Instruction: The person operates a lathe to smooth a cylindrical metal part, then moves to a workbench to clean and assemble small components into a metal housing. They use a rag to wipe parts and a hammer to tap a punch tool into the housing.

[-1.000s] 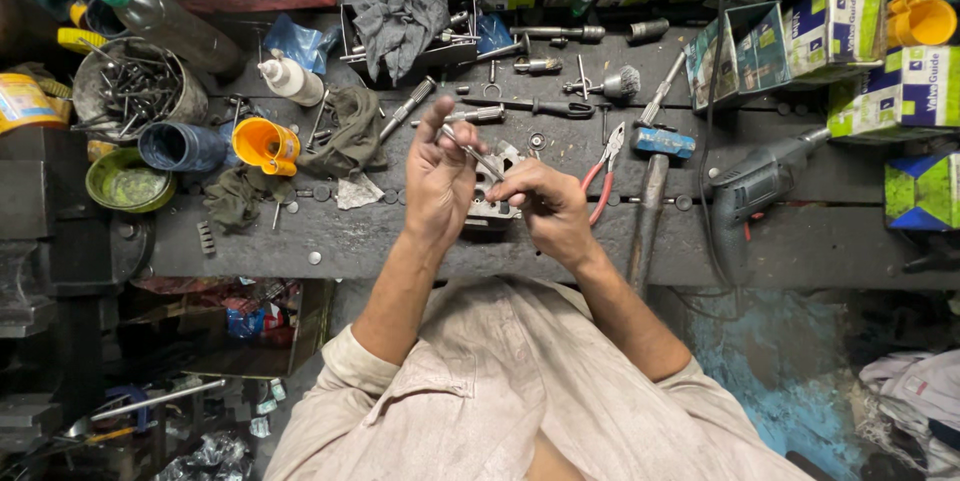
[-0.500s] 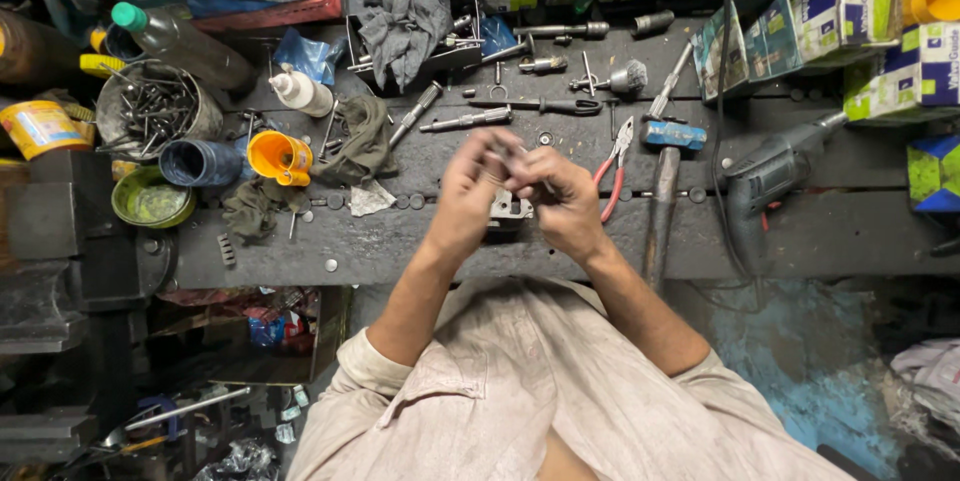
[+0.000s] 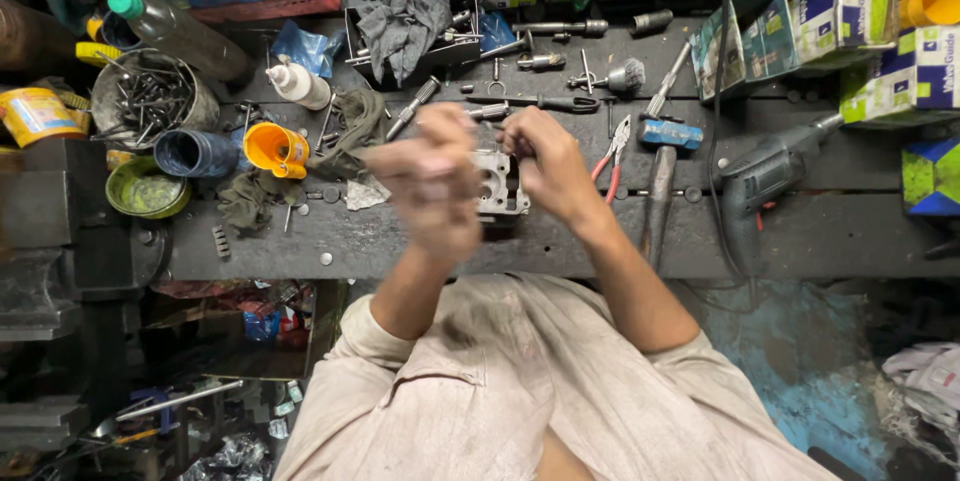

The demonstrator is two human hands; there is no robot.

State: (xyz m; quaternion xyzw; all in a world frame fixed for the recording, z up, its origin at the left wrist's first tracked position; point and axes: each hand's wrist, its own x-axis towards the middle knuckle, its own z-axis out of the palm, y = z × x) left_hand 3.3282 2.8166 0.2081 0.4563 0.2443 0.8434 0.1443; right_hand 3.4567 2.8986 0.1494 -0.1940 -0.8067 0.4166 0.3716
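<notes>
A small grey metal part [image 3: 497,184] sits on the dark table [image 3: 400,241] between both hands. The right hand [image 3: 548,166] pinches its top edge to keep it steady. The left hand [image 3: 432,181] is blurry, so I cannot tell its grip.

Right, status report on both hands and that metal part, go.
Left hand raised over the bench, blurred, grip unclear. Right hand at the grey metal part on the workbench. Red-handled pliers lie just right of it.
</notes>
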